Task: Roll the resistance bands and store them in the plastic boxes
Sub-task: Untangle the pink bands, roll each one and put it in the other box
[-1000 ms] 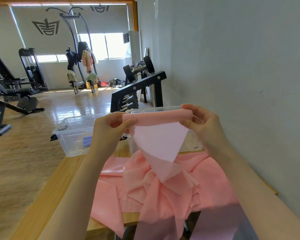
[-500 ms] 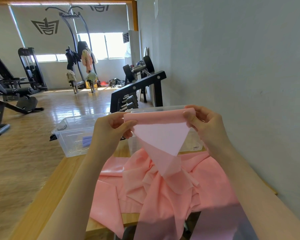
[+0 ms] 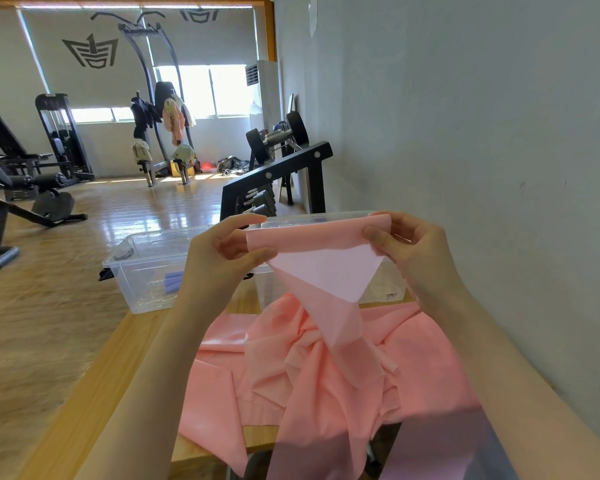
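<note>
Band end held level above table, left hand and right hand each pinching one corner. Roll axis ran hand to hand; slack hung down onto the pile below. Boxes just beyond.

No legible words or numbers can be made out. A dark emblem, shaped like stacked bars beneath a pointed crest, is painted on the far wall, and part of a second one is seen further right at the top edge. A small sticker with a barcode is fixed to the right-hand plastic box, but its print is too small to be read.
</note>
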